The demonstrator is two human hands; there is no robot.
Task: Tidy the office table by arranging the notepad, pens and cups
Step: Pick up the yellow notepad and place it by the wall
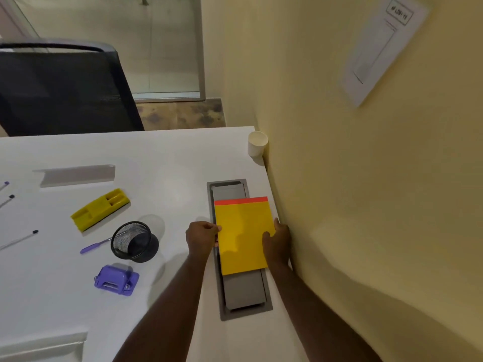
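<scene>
A yellow notepad [241, 231] with an orange-red top strip lies over the grey cable hatch [245, 296] near the table's right edge. My left hand [202, 237] grips its left edge and my right hand [278, 242] holds its right edge beside the wall. A white paper cup [257, 143] stands in the far right corner. A black mesh pen cup [134, 241] lies tipped on its side, with a purple pen [95, 245] against its mouth. Three more pens [19, 240] lie at the far left.
A yellow whiteboard eraser [100, 209], a purple stapler-like item [116, 280] and a grey angled strip [75, 175] lie on the white table [167, 163]. A black chair [65, 90] stands behind it. The yellow wall [366, 178] runs close along the right.
</scene>
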